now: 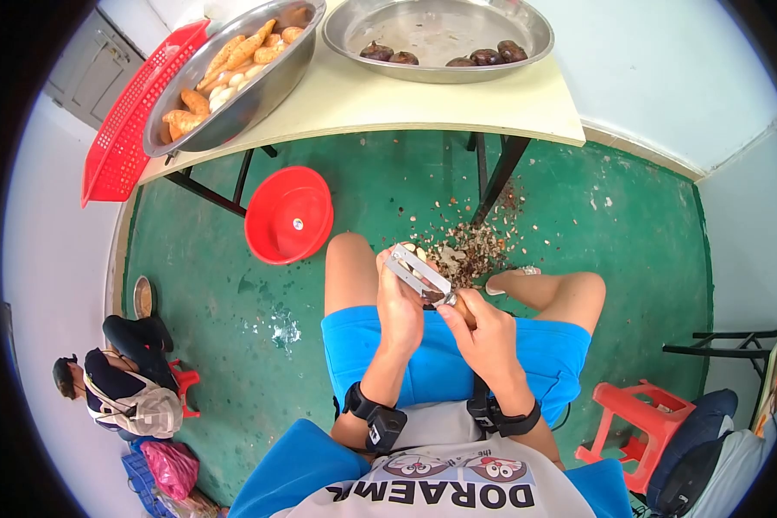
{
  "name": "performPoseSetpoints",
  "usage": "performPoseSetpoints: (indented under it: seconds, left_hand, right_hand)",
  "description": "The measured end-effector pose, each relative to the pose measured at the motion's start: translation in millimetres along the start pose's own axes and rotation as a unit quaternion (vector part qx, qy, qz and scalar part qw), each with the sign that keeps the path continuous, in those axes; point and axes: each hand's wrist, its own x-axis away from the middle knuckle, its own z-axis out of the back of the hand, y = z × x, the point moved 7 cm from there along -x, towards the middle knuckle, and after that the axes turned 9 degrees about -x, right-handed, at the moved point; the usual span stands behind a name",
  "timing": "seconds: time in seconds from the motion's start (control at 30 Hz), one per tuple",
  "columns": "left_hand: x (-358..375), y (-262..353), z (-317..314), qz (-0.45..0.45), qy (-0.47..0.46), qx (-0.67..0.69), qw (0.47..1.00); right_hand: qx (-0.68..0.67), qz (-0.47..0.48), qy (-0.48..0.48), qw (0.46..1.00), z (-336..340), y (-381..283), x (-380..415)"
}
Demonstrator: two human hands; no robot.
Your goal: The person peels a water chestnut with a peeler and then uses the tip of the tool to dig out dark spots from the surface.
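Note:
A wide metal peeler [419, 274] with a wooden handle [464, 307] is in my right hand [489, 344], its fingers wrapped round the handle. My left hand [401, 312] is closed about a partly peeled, dark-skinned tuber [430, 296], pale where the skin is off and mostly hidden by the peeler and fingers. The peeler's frame lies across it, over the left fingers. Both hands are above my lap. Below and beyond them, a heap of brown and pale peelings [468, 255] lies on the green floor.
On the table [406, 108] stand a steel bowl [272, 91] of sweet potatoes and a steel basin [440, 73] with several dark round tubers [486, 57]. A red basket [116, 142] leans at left. A red basin [268, 224], a red stool [634, 423] and a seated person [121, 388] are nearby.

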Motion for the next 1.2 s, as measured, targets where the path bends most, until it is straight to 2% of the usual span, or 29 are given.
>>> performPoseSetpoints:
  seconds: [0.1,0.17,0.37,0.7,0.77,0.83,0.87,0.93,1.0,1.03,1.1,1.13,1.2]
  left_hand:
    - [-1.9,1.6,2.9,-0.012,-0.008,-0.002,1.0]
    - [-1.2,8.9,5.4,-0.073,0.02,-0.049,0.996]
    - [0.3,10.2,6.1,-0.135,0.052,-0.129,0.981]
    - [-3.7,6.1,5.1,-0.141,0.083,-0.166,0.972]
    - [-1.7,3.9,8.6,-0.189,0.087,-0.271,0.94]
    - [17.3,0.3,-13.8,-0.195,0.005,-0.179,0.964]
    - [21.9,0.6,-22.1,-0.199,-0.019,-0.141,0.97]
    - [3.5,-3.2,-15.3,-0.129,-0.029,-0.152,0.979]
    - [-6.4,-13.4,-13.1,-0.01,-0.036,-0.058,0.998]
    - [-7.2,-13.0,-12.5,-0.009,-0.037,-0.059,0.998]
    - [-6.6,-22.6,-15.2,0.066,-0.074,-0.001,0.995]
    - [-6.1,-21.2,-15.7,0.066,-0.074,-0.002,0.995]
    - [-2.7,-23.7,-21.8,0.132,-0.093,0.059,0.985]
  right_hand:
    - [0.0,-0.014,0.002,1.0,-1.0,1.2,0.1]
    - [-0.002,-0.008,0.006,1.0,-1.8,-0.5,1.5]
    - [-0.023,-0.026,0.012,0.999,-5.9,4.7,3.9]
    - [-0.048,-0.09,0.018,0.995,-9.3,6.1,7.2]
    - [-0.032,-0.101,0.043,0.993,-6.5,14.5,4.2]
    - [0.013,-0.155,0.083,0.984,7.0,31.2,-6.8]
    - [0.002,-0.146,0.102,0.984,15.8,37.1,-10.8]
    - [-0.052,-0.174,0.119,0.976,27.6,43.4,-10.8]
    - [-0.089,-0.185,0.13,0.97,28.3,54.2,-6.6]
    - [-0.091,-0.181,0.124,0.971,28.6,55.4,-6.7]
    - [-0.094,-0.179,0.119,0.972,28.3,58.8,-6.1]
    - [-0.113,-0.179,0.13,0.969,29.6,61.6,-5.9]
    - [-0.132,-0.179,0.141,0.965,28.8,65.1,-6.1]
